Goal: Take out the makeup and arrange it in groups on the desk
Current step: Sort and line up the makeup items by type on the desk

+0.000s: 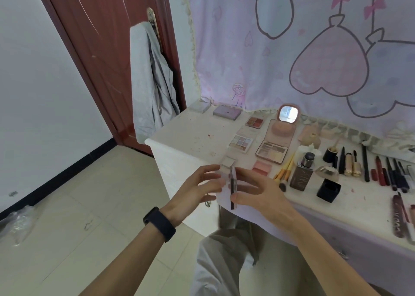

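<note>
A flat palette (232, 186) stands on edge at the desk's front corner, seen edge-on. My right hand (258, 192) pinches it between thumb and fingers. My left hand (197, 189), with a dark wristband, has its fingers spread against the palette's left face. Behind them on the white desk (193, 129) lie open eyeshadow palettes (241, 143), a pink compact with a mirror (278, 138), a pink blush (261, 168) and a small clear case (228, 161).
To the right stand a foundation bottle (301, 174), yellow brushes (284, 172), a black cap (328, 190) and rows of pencils and lipsticks (390, 174). A grey garment (152, 82) hangs on the brown door (107, 48). Tiled floor lies left of the desk.
</note>
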`<act>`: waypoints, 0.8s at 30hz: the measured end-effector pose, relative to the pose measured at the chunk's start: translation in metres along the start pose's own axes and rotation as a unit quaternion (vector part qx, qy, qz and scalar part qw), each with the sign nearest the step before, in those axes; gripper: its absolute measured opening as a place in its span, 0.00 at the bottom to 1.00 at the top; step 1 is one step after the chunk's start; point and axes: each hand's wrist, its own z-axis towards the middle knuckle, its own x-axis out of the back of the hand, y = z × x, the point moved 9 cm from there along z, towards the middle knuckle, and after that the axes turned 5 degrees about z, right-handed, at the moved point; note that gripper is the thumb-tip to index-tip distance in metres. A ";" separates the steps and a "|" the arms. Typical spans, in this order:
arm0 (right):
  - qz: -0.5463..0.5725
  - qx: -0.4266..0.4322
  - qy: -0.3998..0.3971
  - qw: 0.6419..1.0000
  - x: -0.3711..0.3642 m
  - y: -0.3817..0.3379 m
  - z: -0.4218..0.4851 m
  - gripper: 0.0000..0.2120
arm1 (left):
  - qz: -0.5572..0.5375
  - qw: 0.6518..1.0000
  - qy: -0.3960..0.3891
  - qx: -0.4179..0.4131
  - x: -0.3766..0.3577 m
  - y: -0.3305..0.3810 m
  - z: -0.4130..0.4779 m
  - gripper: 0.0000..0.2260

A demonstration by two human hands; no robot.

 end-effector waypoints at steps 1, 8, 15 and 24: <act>-0.012 0.007 -0.006 1.000 -0.002 -0.001 -0.002 0.27 | -0.015 0.999 -0.009 0.042 -0.001 -0.007 0.001 0.25; -0.038 0.030 -0.022 0.999 -0.005 -0.002 -0.007 0.36 | -0.136 0.981 -0.089 0.107 -0.016 -0.021 0.002 0.27; -0.074 0.036 -0.029 0.996 -0.005 0.004 -0.006 0.37 | -0.195 0.971 -0.105 0.093 -0.029 -0.020 0.003 0.26; -0.060 -0.027 -0.023 0.998 0.002 0.012 -0.011 0.33 | -0.149 0.987 -0.053 0.033 -0.023 -0.018 0.009 0.24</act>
